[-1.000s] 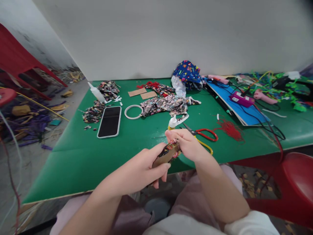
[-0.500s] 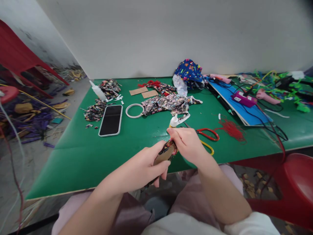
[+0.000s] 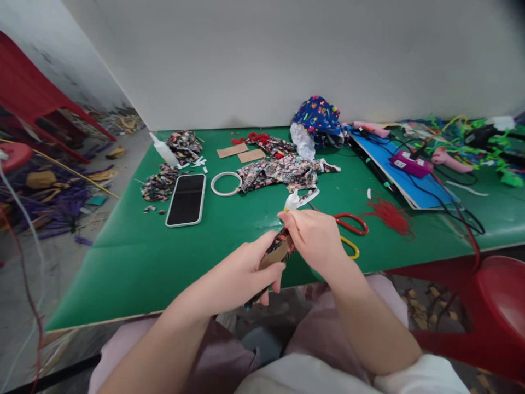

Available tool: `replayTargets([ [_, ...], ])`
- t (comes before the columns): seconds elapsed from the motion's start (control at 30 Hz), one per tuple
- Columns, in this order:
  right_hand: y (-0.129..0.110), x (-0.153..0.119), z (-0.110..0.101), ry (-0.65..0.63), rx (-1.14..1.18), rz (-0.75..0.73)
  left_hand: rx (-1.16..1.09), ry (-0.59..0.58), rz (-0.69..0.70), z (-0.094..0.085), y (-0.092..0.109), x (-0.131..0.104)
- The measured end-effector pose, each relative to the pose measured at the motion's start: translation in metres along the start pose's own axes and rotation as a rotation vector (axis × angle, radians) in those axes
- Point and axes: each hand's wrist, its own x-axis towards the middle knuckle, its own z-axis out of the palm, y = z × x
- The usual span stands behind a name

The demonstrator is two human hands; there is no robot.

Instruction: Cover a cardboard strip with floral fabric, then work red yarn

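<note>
Brown card (image 3: 274,255) edged with floral cloth (image 3: 283,237), over the table (image 3: 135,273) edge: left hand (image 3: 252,268) clasping it, right hand (image 3: 319,238) closed on its far end. Apparently edge-folding; next calls for firm pressing.

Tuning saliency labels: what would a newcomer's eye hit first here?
Likely the left hand and right hand, front and centre at the near edge of the green table, both on a cloth-edged card. Next, perhaps, the bright blue printed cloth at the back, and the scissors, red and yellow handles showing, beside the right hand.
</note>
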Motion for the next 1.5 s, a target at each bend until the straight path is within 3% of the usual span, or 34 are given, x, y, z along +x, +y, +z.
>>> replayTargets([
  [0.2,0.009,0.002,0.001,-0.155,0.686,0.238,-0.137,0.003,0.001,-0.006,-0.001,0.001],
  [0.33,0.01,0.003,0.004,-0.248,0.877,0.267,-0.178,0.011,0.0,-0.01,-0.001,-0.002],
  [0.63,0.005,0.004,0.001,-0.136,0.507,-0.033,-0.151,0.036,-0.018,-0.013,0.001,-0.005],
  [0.8,0.006,0.002,0.009,-0.048,0.221,-0.081,-0.148,0.057,-0.029,-0.013,-0.001,0.0],
  [1.07,0.006,0.001,0.013,-0.047,0.686,0.226,-0.145,0.071,0.015,-0.018,-0.004,0.002],
  [1.2,0.005,0.001,0.015,-0.075,0.671,0.13,-0.142,0.082,0.015,-0.02,-0.002,0.0],
  [1.33,0.004,-0.001,0.02,-0.002,0.46,0.02,-0.131,0.097,0.01,-0.019,-0.002,-0.001],
  [1.4,0.004,-0.003,0.024,0.031,0.416,0.035,-0.136,0.103,0.008,-0.019,-0.002,-0.001],
  [1.5,0.004,-0.005,0.027,0.025,0.603,0.144,-0.158,0.093,0.015,-0.019,-0.002,0.0],
])
